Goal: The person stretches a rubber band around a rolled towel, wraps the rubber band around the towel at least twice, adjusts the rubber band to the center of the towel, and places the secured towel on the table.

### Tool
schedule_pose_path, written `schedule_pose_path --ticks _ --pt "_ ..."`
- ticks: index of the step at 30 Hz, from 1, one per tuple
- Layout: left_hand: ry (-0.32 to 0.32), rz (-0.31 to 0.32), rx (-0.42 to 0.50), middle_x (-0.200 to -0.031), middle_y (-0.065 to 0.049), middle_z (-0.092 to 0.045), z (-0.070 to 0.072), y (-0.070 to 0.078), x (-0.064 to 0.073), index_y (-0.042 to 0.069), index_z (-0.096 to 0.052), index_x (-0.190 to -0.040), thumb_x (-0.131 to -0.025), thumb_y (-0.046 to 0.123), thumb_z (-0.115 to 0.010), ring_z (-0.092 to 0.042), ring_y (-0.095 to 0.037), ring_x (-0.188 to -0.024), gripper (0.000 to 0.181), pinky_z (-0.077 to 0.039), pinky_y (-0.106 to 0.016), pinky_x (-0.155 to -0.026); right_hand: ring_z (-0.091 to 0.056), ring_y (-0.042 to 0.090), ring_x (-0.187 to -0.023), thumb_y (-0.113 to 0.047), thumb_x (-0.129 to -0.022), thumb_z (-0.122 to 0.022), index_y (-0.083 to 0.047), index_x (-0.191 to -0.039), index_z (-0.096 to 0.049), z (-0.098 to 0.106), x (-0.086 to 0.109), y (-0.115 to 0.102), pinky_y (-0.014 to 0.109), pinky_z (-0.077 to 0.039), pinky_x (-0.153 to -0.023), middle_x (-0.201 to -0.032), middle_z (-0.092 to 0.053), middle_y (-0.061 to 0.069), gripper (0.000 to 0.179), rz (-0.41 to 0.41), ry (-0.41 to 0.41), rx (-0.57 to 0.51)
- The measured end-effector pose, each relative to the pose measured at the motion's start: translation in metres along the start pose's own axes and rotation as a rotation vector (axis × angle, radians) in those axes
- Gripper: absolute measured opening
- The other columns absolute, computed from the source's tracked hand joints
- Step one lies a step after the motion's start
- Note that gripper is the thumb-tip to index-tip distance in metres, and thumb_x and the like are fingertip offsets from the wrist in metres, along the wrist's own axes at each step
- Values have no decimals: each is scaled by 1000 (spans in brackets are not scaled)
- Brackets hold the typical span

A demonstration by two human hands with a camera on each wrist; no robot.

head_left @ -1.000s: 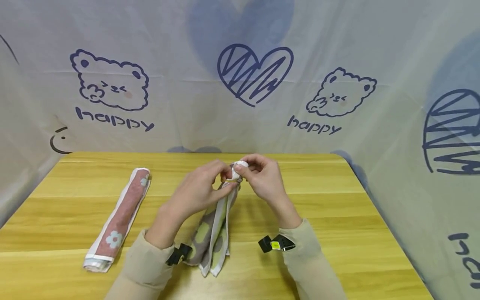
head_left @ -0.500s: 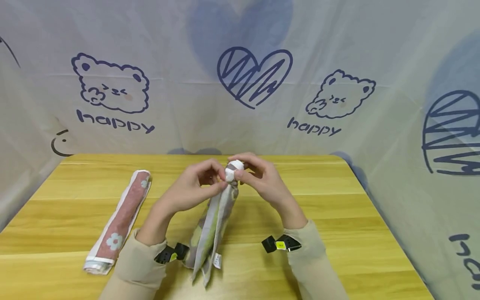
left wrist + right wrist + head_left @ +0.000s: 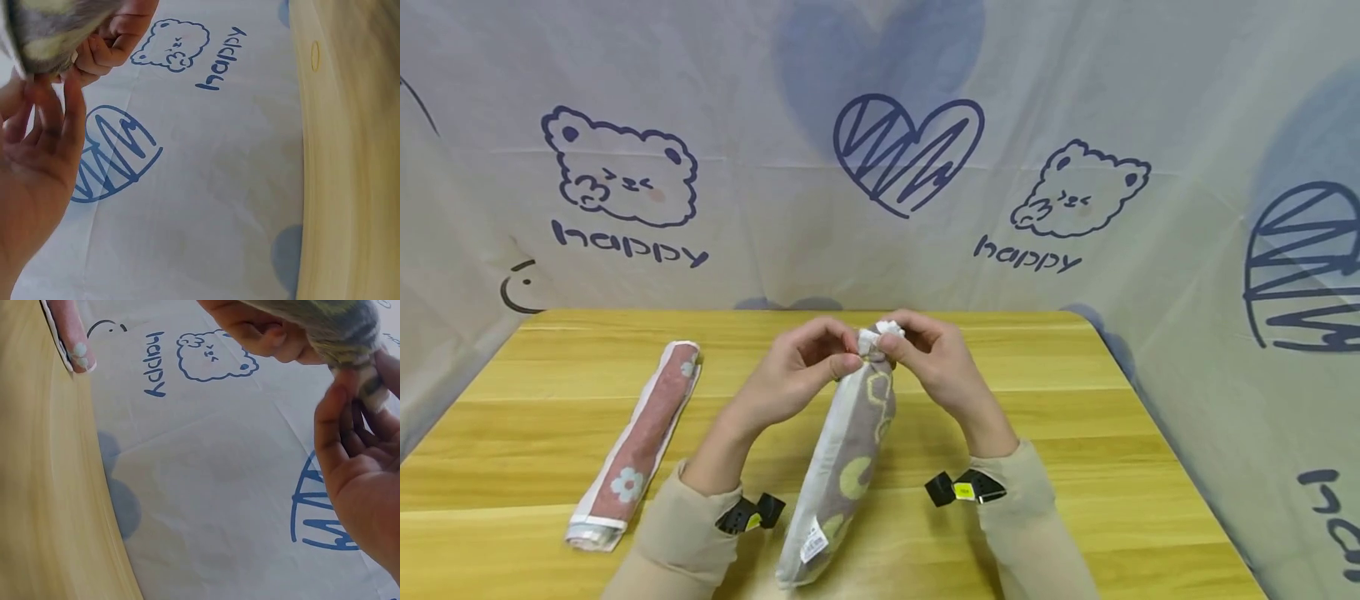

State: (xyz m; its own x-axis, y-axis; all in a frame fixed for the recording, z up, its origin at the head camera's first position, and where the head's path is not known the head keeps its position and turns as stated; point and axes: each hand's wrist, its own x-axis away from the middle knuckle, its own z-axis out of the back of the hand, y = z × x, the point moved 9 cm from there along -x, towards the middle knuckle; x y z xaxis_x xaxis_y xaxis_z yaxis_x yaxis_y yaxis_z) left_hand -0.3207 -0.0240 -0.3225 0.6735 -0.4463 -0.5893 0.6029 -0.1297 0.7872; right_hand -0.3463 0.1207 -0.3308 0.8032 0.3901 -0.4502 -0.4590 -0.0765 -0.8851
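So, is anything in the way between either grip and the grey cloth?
Nothing visible. The right grip pinches the white top of the grey cloth, and the left grip pinches at its gathered neck. The pink roll lies off to the left on the table, out of the way.
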Motion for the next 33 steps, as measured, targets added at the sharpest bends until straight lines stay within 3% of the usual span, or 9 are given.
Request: schedule_pose_path --ticks 2,4,7,10,13,20,26,29,33 --pt "61 -93 -98 -92 -10 -67 4 7 -2 -4 -66 -102 -96 -5 -69 -60 -13 -77 7 -53 -23 -67 -60 10 -81 -41 -97 -73 18 -114 -64 2 0 1 22 -54 -73 -96 -68 -2 62 -7 51 -9" --pt "117 -200 -216 -91 -12 -69 7 17 -2 -3 -70 -100 -89 -13 -73 -63 -14 -78 15 -55 -23 -69 -61 8 -82 -25 -102 -69 20 -115 -62 2 -1 3 21 -55 -74 -96 -68 -3 48 -18 90 -30" --pt "175 -337 -384 -90 -11 -71 10 30 -1 -1 -73 -97 -79 -20 -78 -64 -15 -76 26 -54 -20 -68 -61 8 -82 2 -102 -59 22 -116 -60 1 -2 4 20 -56 -74 -96 -68 -3 24 -39 122 -55" --pt "187 -422 -499 -90 -9 -71 8 38 1 0 -75 -96 -77 -18 -81 -61 -15 -71 26 -50 -19 -65 -61 8 -83 5 -102 -57 21 -116 -60 0 -3 6 21 -57 -74 -96 -67 -3 22 -56 130 -48" --pt "188 -459 -583 -91 -9 -70 6 42 2 -1 -77 -95 -78 -15 -83 -62 -14 -71 23 -51 -21 -62 -61 9 -82 4 -102 -58 19 -116 -61 1 -4 9 21 -56 -74 -96 -66 -2 21 -71 139 -35" --pt "220 -479 -715 -91 -9 -73 7 44 4 1 -81 -93 -79 -6 -86 -69 -21 -84 16 -57 -29 -71 -62 9 -80 4 -101 -61 17 -116 -61 3 -4 10 22 -56 -72 -95 -66 1 19 -80 160 -16" --pt "248 -489 -684 -90 -9 -75 10 44 4 0 -82 -93 -77 -7 -87 -70 -23 -83 18 -58 -29 -73 -61 10 -80 4 -100 -63 16 -114 -63 3 -5 8 22 -56 -71 -96 -66 3 19 -77 171 -11" --pt "232 -455 -633 -91 -10 -74 10 40 2 -1 -81 -95 -78 -10 -85 -69 -21 -80 19 -57 -24 -71 -61 9 -78 4 -100 -63 17 -114 -63 2 -5 7 21 -55 -70 -95 -67 2 19 -76 187 -19" --pt "180 -332 -577 -96 -8 -71 9 30 -3 0 -78 -99 -83 -9 -81 -62 -14 -74 18 -52 -19 -65 -60 8 -77 4 -100 -64 16 -111 -64 1 -4 4 21 -54 -68 -95 -67 7 17 -57 219 25"
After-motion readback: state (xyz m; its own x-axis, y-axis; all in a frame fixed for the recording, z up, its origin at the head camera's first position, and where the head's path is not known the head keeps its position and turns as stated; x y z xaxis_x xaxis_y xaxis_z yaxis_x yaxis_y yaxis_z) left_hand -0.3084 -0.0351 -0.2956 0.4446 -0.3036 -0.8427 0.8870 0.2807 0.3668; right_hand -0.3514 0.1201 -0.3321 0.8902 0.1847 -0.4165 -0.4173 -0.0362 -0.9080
